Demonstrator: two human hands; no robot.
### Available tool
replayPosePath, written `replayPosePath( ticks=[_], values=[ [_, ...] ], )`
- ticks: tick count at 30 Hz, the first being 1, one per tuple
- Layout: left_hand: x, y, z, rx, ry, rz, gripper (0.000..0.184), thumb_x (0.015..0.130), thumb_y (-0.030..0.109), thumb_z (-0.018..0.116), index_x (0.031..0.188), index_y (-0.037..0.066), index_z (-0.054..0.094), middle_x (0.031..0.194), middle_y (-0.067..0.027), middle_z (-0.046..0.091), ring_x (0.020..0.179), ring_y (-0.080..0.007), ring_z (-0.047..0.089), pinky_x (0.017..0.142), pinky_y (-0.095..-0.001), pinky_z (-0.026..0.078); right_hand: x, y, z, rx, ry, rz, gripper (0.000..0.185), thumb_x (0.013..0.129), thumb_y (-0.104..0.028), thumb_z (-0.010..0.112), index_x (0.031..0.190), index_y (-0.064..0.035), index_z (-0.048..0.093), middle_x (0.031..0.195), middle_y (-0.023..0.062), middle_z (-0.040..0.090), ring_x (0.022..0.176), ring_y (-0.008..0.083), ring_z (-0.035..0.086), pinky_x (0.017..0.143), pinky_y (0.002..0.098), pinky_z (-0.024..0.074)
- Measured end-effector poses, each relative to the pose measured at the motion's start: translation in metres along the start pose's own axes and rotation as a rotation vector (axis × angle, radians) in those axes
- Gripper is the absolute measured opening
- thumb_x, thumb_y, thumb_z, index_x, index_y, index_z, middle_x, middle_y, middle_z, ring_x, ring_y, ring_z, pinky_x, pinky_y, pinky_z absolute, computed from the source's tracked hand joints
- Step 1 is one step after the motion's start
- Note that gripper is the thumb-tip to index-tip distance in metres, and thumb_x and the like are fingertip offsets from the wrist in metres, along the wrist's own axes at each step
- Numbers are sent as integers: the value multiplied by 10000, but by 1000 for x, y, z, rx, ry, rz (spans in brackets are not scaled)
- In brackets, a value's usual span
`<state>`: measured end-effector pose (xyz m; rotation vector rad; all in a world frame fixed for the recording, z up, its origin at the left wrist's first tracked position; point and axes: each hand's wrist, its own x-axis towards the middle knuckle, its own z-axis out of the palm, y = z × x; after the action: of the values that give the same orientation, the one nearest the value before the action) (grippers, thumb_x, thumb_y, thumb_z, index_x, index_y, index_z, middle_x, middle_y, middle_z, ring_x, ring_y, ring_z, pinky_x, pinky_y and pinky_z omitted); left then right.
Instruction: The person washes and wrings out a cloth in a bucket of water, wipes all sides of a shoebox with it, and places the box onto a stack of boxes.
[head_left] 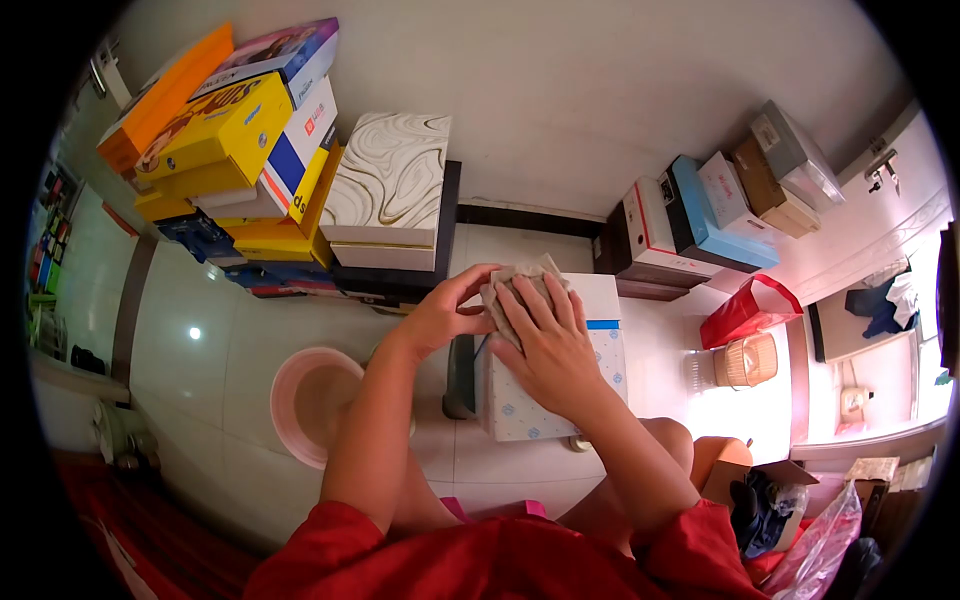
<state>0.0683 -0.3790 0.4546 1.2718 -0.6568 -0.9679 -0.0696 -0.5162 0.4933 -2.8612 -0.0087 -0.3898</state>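
Note:
A crumpled beige cloth lies under my right hand, whose spread fingers press it onto the top of a white box. This box has a blue stripe and a side with small blue patterns. My left hand is at the cloth's left edge, its fingers curved with a gap between thumb and forefinger; the fingertips are close to the cloth, and I cannot make out whether they pinch it. A pink basin with water stands on the floor left of the box.
Stacked shoe boxes rise at the left, beside a marbled white box. More boxes stand against the wall at the right. Near them are a red bag and a small basket. An open carton sits at the lower right.

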Motion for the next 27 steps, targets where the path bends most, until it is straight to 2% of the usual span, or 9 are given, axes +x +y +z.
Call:
replayPosePath(
  ticks=[2, 5, 8, 11, 19, 22, 27],
  values=[
    [4, -11, -4, -112, 64, -1, 663, 775, -40, 681, 1385, 75, 447, 1357, -55, 489, 1330, -198, 403, 1052, -343, 394, 12, 4, 8, -24, 47, 1, 544, 911, -375, 588, 1378, -117, 479, 1418, 116, 433, 1338, 404, 330, 1075, 578, 267],
    [1, -2, 2, -68, 114, 3, 627, 773, -27, 692, 1355, 57, 475, 1331, -72, 514, 1312, -199, 424, 1036, -339, 410, 18, 7, 12, -19, 74, 11, 555, 900, -400, 597, 1362, -108, 495, 1399, 118, 450, 1321, 406, 346, 1063, 585, 277],
    [2, 0, 1, -37, 88, -12, 629, 753, -32, 694, 1342, 53, 490, 1307, -90, 540, 1283, -211, 457, 1027, -348, 418, 8, 10, 8, 7, 29, 3, 555, 905, -364, 607, 1385, -120, 474, 1429, 123, 428, 1349, 410, 315, 1093, 573, 245],
    [5, -6, -2, 30, 59, 72, 652, 712, -33, 687, 1331, 51, 502, 1298, -91, 554, 1253, -220, 485, 1017, -356, 425, -12, 1, -4, 15, 31, -35, 576, 867, -397, 638, 1336, -85, 523, 1379, 120, 471, 1303, 398, 370, 1060, 572, 292],
    [6, 3, -1, -12, 77, -19, 667, 657, -27, 658, 1306, 55, 529, 1304, -87, 553, 1231, -218, 497, 1012, -340, 416, -5, -10, 5, 17, 91, 106, 506, 867, -344, 641, 1281, -71, 539, 1349, 125, 477, 1302, 393, 368, 1052, 575, 305],
    [8, 2, 2, -26, 107, -31, 679, 646, -10, 669, 1307, 57, 528, 1297, -79, 555, 1211, -215, 509, 1019, -339, 404, 9, 0, 18, -26, 193, 70, 483, 875, -322, 632, 1283, -79, 542, 1343, 121, 488, 1296, 386, 383, 1047, 569, 316],
    [12, -6, 2, -27, 141, 3, 693, 635, 18, 683, 1308, 54, 521, 1271, -69, 562, 1205, -199, 510, 1041, -335, 370, 4, 5, 16, -29, 180, 53, 441, 884, -265, 618, 1284, -92, 551, 1322, 109, 518, 1286, 358, 413, 1045, 539, 337]
  ],
)
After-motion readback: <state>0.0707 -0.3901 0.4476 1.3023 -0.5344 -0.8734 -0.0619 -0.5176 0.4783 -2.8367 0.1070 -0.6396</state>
